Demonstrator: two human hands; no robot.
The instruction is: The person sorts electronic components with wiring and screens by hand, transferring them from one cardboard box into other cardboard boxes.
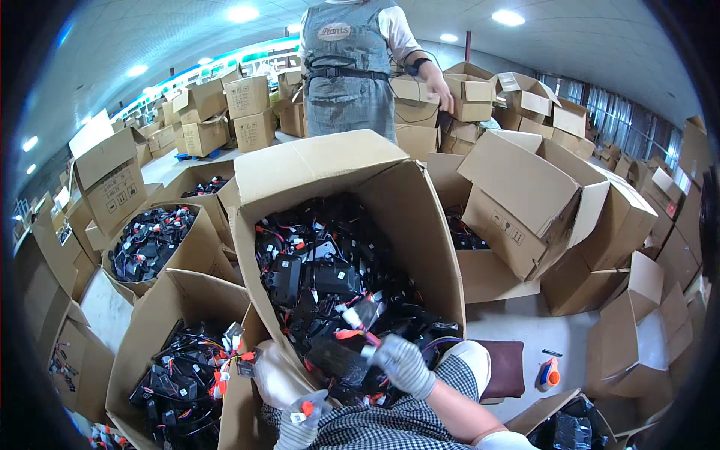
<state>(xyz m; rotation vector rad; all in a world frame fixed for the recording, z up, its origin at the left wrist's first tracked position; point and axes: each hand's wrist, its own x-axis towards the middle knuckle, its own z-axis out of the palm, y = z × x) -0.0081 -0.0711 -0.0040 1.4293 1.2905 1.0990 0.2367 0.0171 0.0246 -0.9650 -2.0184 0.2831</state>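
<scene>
My right hand (405, 366), in a grey-and-white striped glove, pinches a wire lead (369, 336) with a white connector over the near end of a large carton (439, 247). Beneath it is a dark rectangular module (337, 361); I cannot tell whether the lead joins it. My left hand (298, 431), also gloved, is low at the lower edge, closed on a small clear plastic piece (307, 409) with an orange-red part in it. Black electronic modules (334, 277) with coloured wires and white and red connectors fill the large carton.
Left of me, an open carton (176, 289) holds more wired modules; another filled carton (199, 255) stands behind it. A person (349, 75) in a grey apron stands beyond. At right are a dark red seat (501, 369), an orange-and-blue tool (551, 373) on the floor, and stacked cartons (517, 202).
</scene>
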